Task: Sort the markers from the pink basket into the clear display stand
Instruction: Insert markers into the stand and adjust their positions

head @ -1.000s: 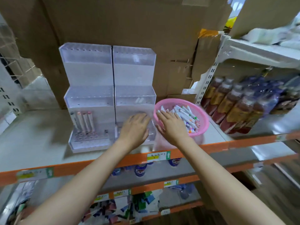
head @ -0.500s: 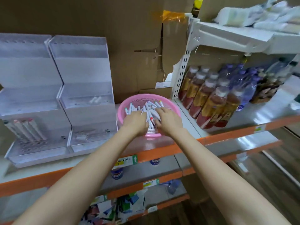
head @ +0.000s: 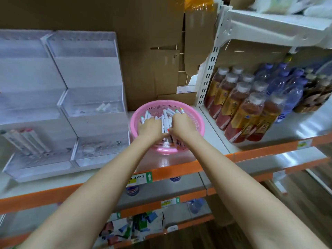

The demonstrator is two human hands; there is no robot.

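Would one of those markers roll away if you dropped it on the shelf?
Probably: the markers look like smooth tubes, so a loose one might roll. They seem stiff and light, lying piled in a thin pink basket that isn't sagging.

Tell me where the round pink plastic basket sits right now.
Head view, centre: the round pink plastic basket sits on the orange-edged shelf, just right of the clear display stand and left of the brown drink bottles.
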